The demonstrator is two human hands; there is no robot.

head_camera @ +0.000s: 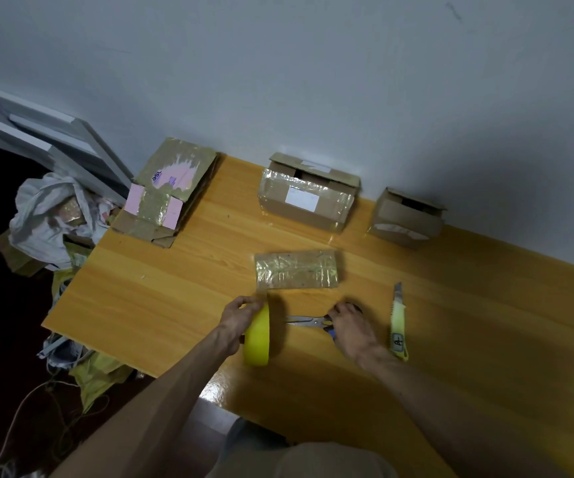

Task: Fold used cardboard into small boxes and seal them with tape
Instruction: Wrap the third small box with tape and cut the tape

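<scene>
**Hands on tape and scissors**

In the lower centre of the frame the left hand (240, 315) holds the yellow tape (258, 336) on edge, its grip curled round the roll. Just to the right, the grip of the right hand (351, 326) is closed on the handles of the scissors (304, 320), which lie flat on the table (468, 305). A taped small box (296, 269) lies just above both hands. A knife (397, 322) lies right of the right hand.
</scene>
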